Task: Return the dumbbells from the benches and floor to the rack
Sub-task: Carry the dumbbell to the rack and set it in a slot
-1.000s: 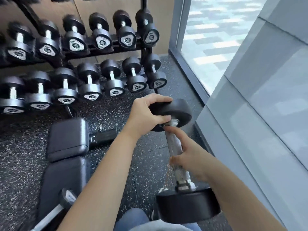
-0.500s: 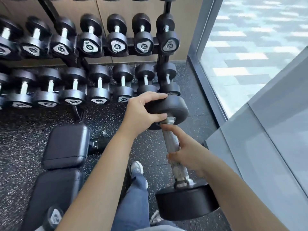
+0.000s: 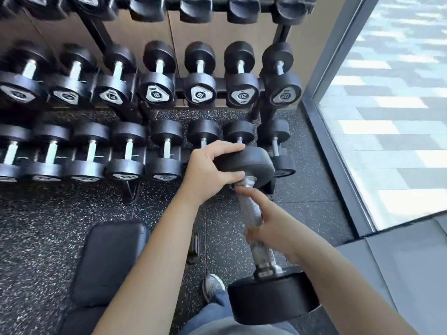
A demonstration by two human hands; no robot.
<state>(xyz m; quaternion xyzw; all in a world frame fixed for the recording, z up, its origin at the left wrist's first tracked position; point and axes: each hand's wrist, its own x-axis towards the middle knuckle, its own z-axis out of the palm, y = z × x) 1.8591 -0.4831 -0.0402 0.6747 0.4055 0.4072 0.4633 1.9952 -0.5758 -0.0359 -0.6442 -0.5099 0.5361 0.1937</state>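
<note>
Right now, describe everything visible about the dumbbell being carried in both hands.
The black round-headed dumbbell with a knurled silver metal handle is held in the air, pointing away from the person toward the lower shelf of the black dumbbell rack. Its heads look like matte rubber, joined by steel collars. The left hand grips the far head's edge; the right hand wraps the handle. The near head hangs low, by the right forearm. No weight label shows.

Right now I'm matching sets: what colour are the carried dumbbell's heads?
Black, on the dumbbell in the head view.
</note>
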